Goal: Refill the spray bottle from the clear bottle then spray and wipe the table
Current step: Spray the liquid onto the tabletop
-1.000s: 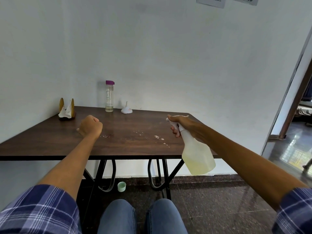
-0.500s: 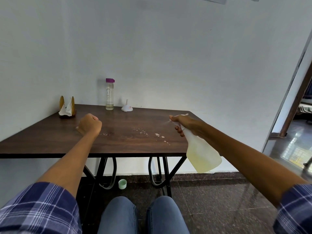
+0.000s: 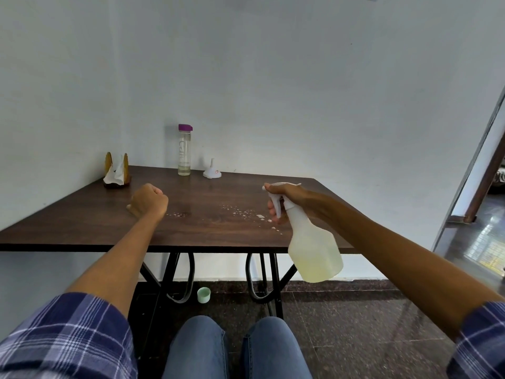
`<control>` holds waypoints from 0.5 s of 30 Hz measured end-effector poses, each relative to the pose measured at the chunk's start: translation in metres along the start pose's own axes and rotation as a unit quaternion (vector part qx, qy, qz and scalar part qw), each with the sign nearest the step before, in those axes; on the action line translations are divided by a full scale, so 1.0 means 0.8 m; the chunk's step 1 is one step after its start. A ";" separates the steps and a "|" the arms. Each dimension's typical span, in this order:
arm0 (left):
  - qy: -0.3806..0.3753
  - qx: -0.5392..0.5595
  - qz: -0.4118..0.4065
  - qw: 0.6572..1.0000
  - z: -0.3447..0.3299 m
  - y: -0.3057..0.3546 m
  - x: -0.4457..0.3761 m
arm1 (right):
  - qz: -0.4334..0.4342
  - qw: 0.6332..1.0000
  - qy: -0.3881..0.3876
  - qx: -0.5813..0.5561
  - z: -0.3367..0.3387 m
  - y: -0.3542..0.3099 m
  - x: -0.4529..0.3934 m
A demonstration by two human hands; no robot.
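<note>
Clearly the spraying step is in hand. The right hand (image 3: 291, 199) is clamped around the neck of the spray bottle (image 3: 314, 247), with fingers curled on the trigger, and it holds the bottle in the air over the near right edge of the table (image 3: 82, 214), the nozzle pointing to the left across the wood. The bottle has pale yellowish liquid in its lower part, so I judge the refill is already done. The clear bottle (image 3: 184, 151) with a purple cap stands upright at the far side of the table, by the wall, and a white funnel (image 3: 212, 170) lies just beside it, upside down. Small droplets (image 3: 246, 213) are scattered on the tabletop between the two hands.

The left hand (image 3: 149, 202) is closed in a fist that holds nothing I can see, and it rests on the table.

Wiping is not yet begun. For this the next move probably calls for a tissue from the wooden napkin holder (image 3: 117, 170) at the far left corner, and the left hand is the nearer one to it.
</note>
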State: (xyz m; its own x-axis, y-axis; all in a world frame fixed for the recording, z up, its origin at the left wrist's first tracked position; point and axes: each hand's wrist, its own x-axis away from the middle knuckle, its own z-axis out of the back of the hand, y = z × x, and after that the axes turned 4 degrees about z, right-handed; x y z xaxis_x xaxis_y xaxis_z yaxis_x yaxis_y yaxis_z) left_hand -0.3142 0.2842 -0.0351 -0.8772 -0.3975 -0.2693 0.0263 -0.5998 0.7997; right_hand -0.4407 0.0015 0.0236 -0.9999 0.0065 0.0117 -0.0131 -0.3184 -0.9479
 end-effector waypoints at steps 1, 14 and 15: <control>-0.001 0.002 0.002 1.000 0.001 -0.001 -0.001 | 0.016 0.999 -0.028 -0.006 -0.004 -0.004 -0.002; 0.026 -0.003 0.010 1.000 0.021 -0.014 -0.012 | 0.017 0.993 -0.098 0.066 -0.090 -0.037 -0.026; 0.026 -0.004 0.011 1.000 0.023 -0.014 -0.012 | 0.024 0.992 -0.100 0.069 -0.089 -0.039 -0.028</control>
State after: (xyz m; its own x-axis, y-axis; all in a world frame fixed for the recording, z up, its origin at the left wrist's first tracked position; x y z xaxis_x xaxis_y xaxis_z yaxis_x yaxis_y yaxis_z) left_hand -0.3147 0.3073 -0.0319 -0.8502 -0.4457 -0.2803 0.0486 -0.5967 0.8010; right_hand -0.4177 0.0789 0.0298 -0.9797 -0.1957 0.0441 0.0477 -0.4406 -0.8964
